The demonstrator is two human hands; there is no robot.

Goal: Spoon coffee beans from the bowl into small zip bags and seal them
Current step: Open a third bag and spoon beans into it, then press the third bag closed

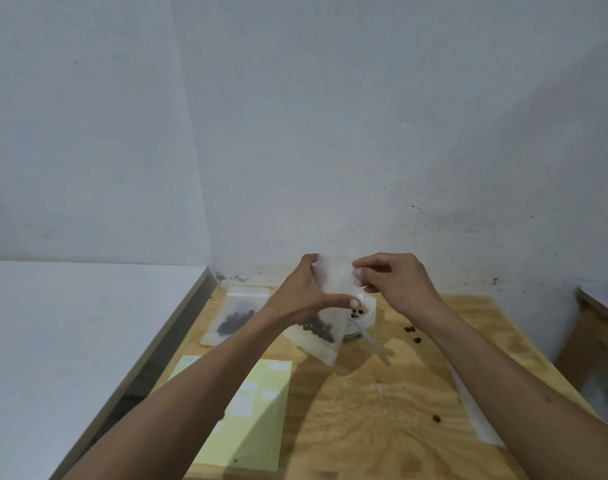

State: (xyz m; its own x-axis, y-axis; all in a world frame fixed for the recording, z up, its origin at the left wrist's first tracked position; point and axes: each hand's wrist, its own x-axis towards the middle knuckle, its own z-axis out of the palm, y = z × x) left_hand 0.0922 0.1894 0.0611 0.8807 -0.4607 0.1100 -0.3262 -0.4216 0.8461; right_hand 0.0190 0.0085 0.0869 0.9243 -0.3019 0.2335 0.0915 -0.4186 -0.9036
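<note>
A small frosted zip bag point(325, 308) with dark coffee beans at its bottom hangs upright above the table. My left hand point(307, 296) grips its left side, thumb across the front. My right hand point(394, 282) pinches the bag's top right edge. Behind and below the bag sits the white bowl point(366, 315) with a few beans in it. A clear plastic spoon point(373, 342) leans out of the bowl toward me. A second bag point(236, 315) holding beans lies flat at the back left of the wooden table point(382, 410).
A pale green sheet point(257, 414) with white labels lies at the front left. Loose beans point(411, 332) are scattered right of the bowl. A white strip point(475, 410) lies under my right forearm. A white surface point(70, 341) borders the table's left; walls close the back.
</note>
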